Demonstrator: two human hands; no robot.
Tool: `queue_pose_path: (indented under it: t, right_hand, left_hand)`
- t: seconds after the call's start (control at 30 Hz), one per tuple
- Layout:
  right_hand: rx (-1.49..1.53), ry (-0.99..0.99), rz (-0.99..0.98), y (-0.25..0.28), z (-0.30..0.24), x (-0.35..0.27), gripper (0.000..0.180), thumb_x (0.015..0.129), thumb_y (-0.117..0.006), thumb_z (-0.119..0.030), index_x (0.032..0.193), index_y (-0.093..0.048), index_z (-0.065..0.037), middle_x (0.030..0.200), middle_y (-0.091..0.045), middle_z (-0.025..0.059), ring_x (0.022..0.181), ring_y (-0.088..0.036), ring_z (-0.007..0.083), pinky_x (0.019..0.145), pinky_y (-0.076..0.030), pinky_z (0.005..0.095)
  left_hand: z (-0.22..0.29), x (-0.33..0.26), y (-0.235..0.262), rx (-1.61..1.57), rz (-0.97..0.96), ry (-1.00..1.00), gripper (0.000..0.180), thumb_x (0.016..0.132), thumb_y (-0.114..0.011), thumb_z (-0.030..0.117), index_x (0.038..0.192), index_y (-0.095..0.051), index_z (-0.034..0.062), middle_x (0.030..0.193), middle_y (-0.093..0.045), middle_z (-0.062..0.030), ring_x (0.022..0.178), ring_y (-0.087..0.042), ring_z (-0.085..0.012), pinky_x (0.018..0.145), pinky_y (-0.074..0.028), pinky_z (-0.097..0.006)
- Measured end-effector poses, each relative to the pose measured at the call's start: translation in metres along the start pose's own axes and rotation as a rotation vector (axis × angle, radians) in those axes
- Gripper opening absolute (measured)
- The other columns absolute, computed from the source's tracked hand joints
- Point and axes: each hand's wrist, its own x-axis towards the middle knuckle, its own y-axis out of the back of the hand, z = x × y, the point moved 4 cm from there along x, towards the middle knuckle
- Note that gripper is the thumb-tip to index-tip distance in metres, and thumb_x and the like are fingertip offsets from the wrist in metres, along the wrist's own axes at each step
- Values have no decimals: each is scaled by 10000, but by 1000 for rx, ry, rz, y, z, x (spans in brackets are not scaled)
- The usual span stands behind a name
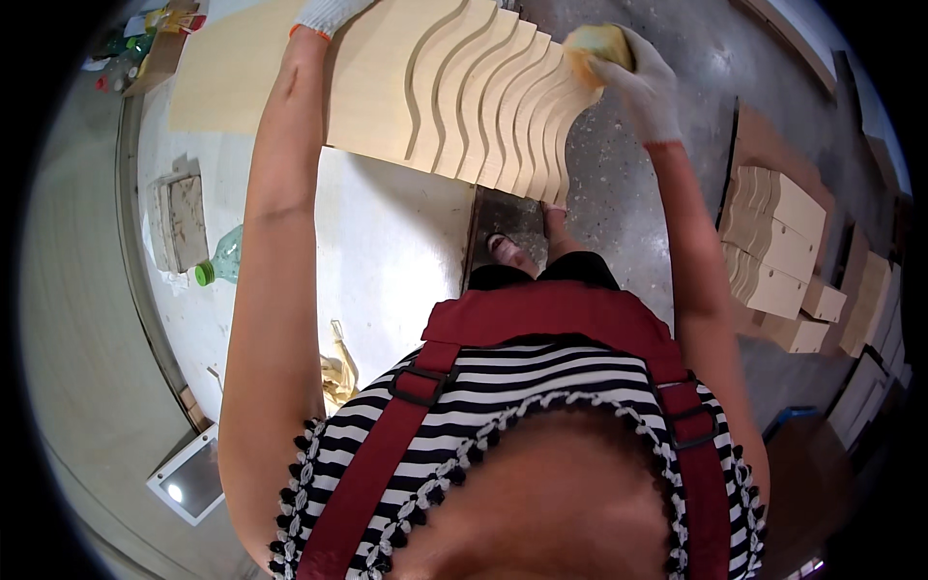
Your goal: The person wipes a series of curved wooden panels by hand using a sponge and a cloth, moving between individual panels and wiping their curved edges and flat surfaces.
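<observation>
A fanned stack of pale wooden panels with wavy edges [372, 101] lies across the white table, its stepped right end jutting past the table's edge. My left hand [331, 14], in a white knit glove with an orange cuff, is on the top panel at the far side; its fingers run out of the picture. My right hand [650, 89], in a similar glove, is closed around a yellowish sponge-like block [599, 50]. That block is at the far right corner of the wavy edges, slightly blurred, and seems to touch them.
On the white table [396, 227] lie a green-capped plastic bottle [226, 255], a worn rectangular block [181, 222] and crumpled yellowish material [338, 372]. More wavy-edged panels [771, 242] are stacked over cardboard on the grey floor [619, 184] at right. Assorted bottles [126, 53] crowd the far left.
</observation>
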Motion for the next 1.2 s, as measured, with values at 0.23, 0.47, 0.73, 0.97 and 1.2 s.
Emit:
queue_pose_path:
  t: [0.23, 0.47, 0.73, 0.97, 1.2]
  right_hand:
    - [-176, 234, 70, -39, -27, -38, 484, 770, -825, -255, 1205, -697, -84, 1086, -711, 120, 1036, -661, 309, 932, -526, 379]
    - [-174, 167, -365, -48, -64, -105, 561, 729, -795, -148, 1270, -659, -89, 1170, -675, 136, 1112, -617, 351, 980, -503, 390]
    - [73, -121, -362, 11, -54, -118, 560, 738, -816, -160, 1273, -673, -81, 1158, -700, 123, 1115, -659, 268, 992, -517, 358]
    - [-120, 31, 73, -8, 24, -6, 589, 781, -821, -317, 1286, -660, -59, 1177, -701, 150, 1052, -692, 269, 925, -534, 340]
    - [-216, 163, -56, -26, -7, -74, 566, 742, -799, -132, 1288, -659, -83, 1197, -679, 131, 1105, -644, 290, 967, -515, 355]
  left_hand:
    - [25, -22, 20, 94, 45, -56, 429, 908, -723, 348, 1033, -740, -62, 941, -746, -160, 862, -695, -239, 750, -559, -365]
    - [22, -14, 16, 97, 11, -47, 447, 910, -715, 376, 1051, -735, -48, 948, -743, -164, 861, -691, -237, 744, -551, -369]
    - [11, -5, 10, 20, 34, -69, 381, 921, -720, 322, 1012, -735, -48, 903, -729, -119, 823, -665, -188, 687, -536, -357]
    - [11, -8, 11, 5, 68, -106, 338, 929, -722, 290, 956, -741, -46, 843, -713, -81, 773, -640, -149, 631, -521, -348]
    - [16, -13, 11, -52, 13, -6, 354, 923, -726, 305, 903, -739, -49, 788, -685, -53, 714, -604, -130, 586, -496, -338]
